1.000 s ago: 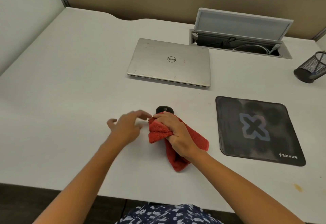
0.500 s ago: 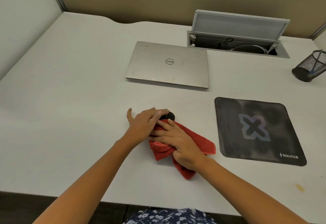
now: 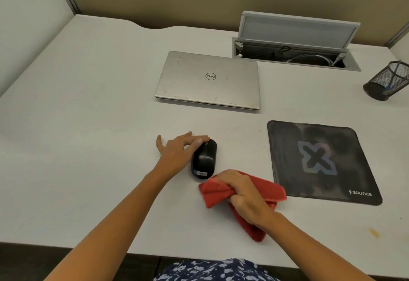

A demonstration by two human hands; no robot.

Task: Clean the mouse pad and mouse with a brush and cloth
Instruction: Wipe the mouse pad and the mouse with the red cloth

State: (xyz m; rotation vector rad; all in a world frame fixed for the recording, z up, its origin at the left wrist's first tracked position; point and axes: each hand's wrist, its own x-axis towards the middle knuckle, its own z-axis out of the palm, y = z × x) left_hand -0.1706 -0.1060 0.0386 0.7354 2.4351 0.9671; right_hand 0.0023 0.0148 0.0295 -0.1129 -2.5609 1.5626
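Observation:
A black mouse (image 3: 204, 159) lies on the white desk (image 3: 88, 125), fully uncovered. My left hand (image 3: 177, 151) rests against its left side, fingers along its front end, holding it steady. My right hand (image 3: 243, 194) is closed on a bunched red cloth (image 3: 215, 193) just behind and to the right of the mouse, the cloth trailing on the desk. The dark mouse pad (image 3: 321, 161) with an X print lies flat to the right, nothing on it. No brush is in view.
A closed silver laptop (image 3: 208, 81) sits behind the mouse. Beyond it, a cable hatch (image 3: 294, 39) stands with its lid raised. A black mesh pen holder (image 3: 387, 81) stands at the far right edge. A small yellow stain (image 3: 374, 233) marks the desk's near right.
My right hand has drawn the cloth back off the mouse toward me and to the right, baring the mouse. My left hand came onto the mouse's left side and stays there.

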